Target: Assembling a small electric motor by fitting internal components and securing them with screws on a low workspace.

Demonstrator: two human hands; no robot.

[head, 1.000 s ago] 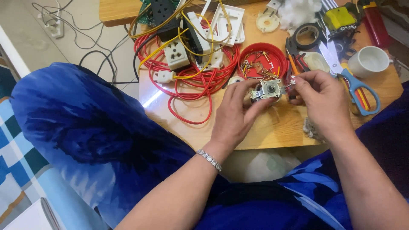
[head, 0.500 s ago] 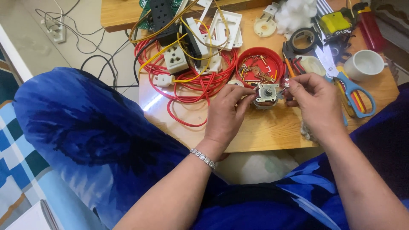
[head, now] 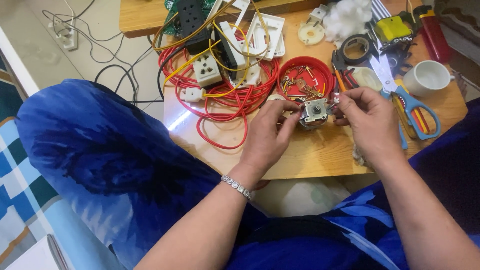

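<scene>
A: From the head view, where does the work stand?

B: The small round metal switch part (head: 314, 113) sits at centre frame, just above the wooden table (head: 320, 155). The left hand (head: 267, 135) pinches its left side between thumb and fingers. The right hand (head: 367, 117) is closed at its right edge, fingertips pressed together as on something tiny; what it is I cannot tell. My judgement: the part is loose from any housing and being worked on, with no cover on it, so fitting remains.

A: And the loose hardware?

B: It lies in one red round tray (head: 306, 77), just above the part: small brass and steel bits, too many and too small to count.

A: Count the rest.

B: One pair of blue-handled scissors (head: 412, 107) at right, one white cup (head: 426, 77) at upper right, one roll of black tape (head: 356, 48), one tuft of white cotton (head: 347, 19) at top, one coil of red cable (head: 220, 95) left of the tray. On the coil, at least two white sockets (head: 207, 70) and one black power strip (head: 189, 17).
</scene>
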